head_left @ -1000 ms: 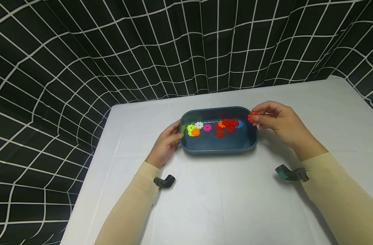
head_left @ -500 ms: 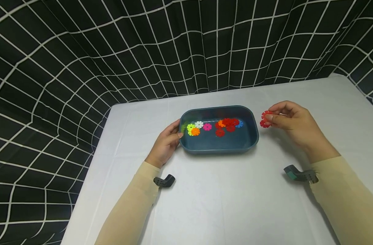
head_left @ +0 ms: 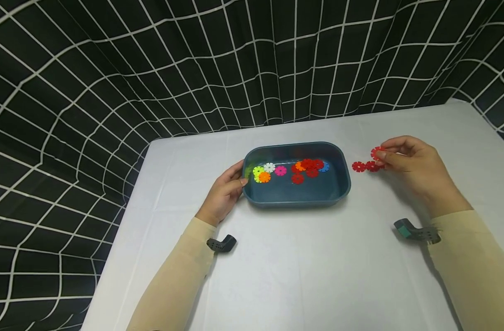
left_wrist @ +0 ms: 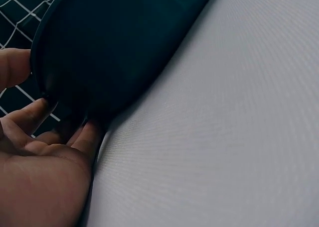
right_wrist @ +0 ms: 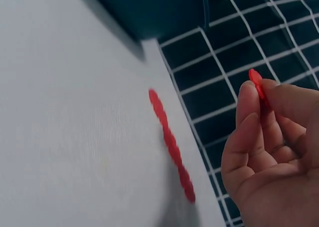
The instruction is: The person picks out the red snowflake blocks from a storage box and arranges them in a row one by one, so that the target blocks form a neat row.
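Note:
My left hand (head_left: 223, 195) grips the left end of a dark blue tray (head_left: 295, 202), its thumb over the rim. In the left wrist view, fingertips (left_wrist: 89, 132) press the tray's outer wall. To the right of the tray, my right hand (head_left: 413, 170) pinches a red notched plastic disc (head_left: 377, 153) between thumb and fingers. Just below that disc, a row of red discs (head_left: 365, 167) lies on the table, its right part hidden behind the hand. The right wrist view shows this red row (right_wrist: 172, 147) edge-on, apart from the held disc (right_wrist: 257, 85).
Inside the tray lie yellow discs (head_left: 258, 172), a white disc (head_left: 269, 167), a pink disc (head_left: 280, 170), several red discs (head_left: 307, 164) and a blue disc (head_left: 324, 167). A white cloth covers the table (head_left: 277, 266). Black gridded curtain (head_left: 235, 69) hangs behind it.
My right hand has moved right, away from the tray's right rim, with the red disc in its pinch. The red row on the table has come into view. My left hand has stayed put.

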Tool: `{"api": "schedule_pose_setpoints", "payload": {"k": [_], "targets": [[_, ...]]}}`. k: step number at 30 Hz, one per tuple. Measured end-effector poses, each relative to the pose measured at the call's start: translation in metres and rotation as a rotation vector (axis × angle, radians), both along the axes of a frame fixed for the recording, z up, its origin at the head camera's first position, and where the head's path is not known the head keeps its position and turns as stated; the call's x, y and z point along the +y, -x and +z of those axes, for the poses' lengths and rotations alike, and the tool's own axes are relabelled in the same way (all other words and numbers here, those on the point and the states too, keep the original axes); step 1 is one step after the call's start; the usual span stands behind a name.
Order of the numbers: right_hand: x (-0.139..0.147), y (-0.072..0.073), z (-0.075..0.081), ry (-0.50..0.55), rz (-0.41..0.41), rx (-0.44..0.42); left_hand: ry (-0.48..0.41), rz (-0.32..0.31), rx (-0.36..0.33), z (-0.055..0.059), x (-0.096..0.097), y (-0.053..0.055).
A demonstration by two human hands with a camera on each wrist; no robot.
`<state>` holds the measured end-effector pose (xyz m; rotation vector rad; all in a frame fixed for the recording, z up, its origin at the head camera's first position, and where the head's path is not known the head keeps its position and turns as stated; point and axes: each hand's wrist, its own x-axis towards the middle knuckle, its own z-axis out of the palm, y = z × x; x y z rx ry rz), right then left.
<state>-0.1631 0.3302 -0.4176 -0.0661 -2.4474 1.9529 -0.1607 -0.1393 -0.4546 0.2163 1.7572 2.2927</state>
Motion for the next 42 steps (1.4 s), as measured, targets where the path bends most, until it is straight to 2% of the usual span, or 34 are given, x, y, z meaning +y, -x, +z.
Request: {"api": "schedule_pose_setpoints", "payload": {"k": [7,16,23,28,42], "targets": [[0.021,0.003,-0.009,-0.092,-0.072,-0.041,0.005,0.003,0.005,0.001,0.0,0.0],[0.039,0.002,-0.017,-0.122,-0.145,-0.126,0.015,0.002,0.006,0.001,0.0,0.0],[0.045,0.002,-0.025,-0.318,-0.187,-0.178,0.009,-0.002,0.006,0.003,0.001,-0.001],[0.044,0.004,-0.03,-0.437,-0.18,-0.175,0.013,0.001,-0.001,0.003,0.002,-0.001],[0.038,0.004,-0.031,-0.563,-0.168,-0.11,0.025,-0.004,0.013,0.002,0.001,-0.001]]}}
